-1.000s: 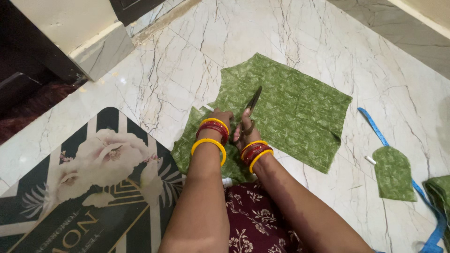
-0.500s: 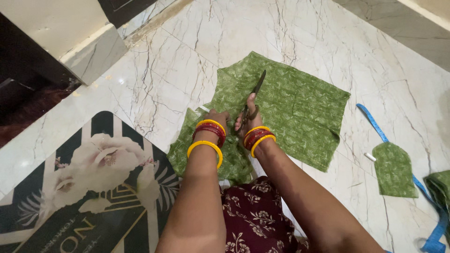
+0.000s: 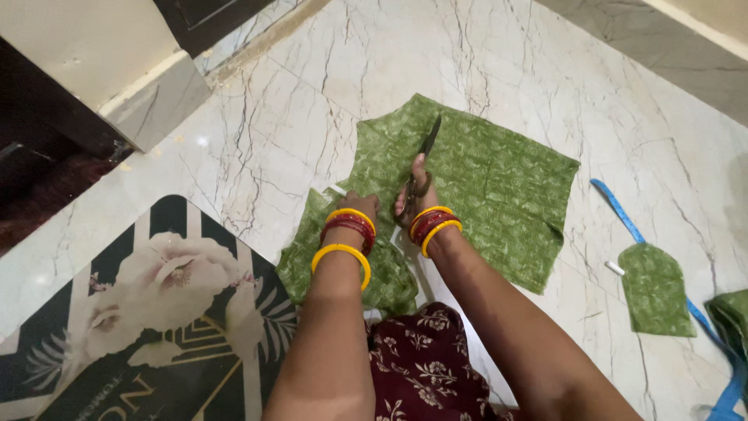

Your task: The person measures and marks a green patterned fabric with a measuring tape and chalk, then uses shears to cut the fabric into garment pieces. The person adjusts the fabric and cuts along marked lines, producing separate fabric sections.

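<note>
Scissors [image 3: 423, 160] point away along the green cloth [image 3: 499, 179], gripped by the right hand [image 3: 413, 199]; left hand [image 3: 360, 204] seemingly presses cloth, fingers hidden.

green printed cloth [image 3: 499, 187] flat on floor | dark scissors [image 3: 421, 160] blades on it
</note>
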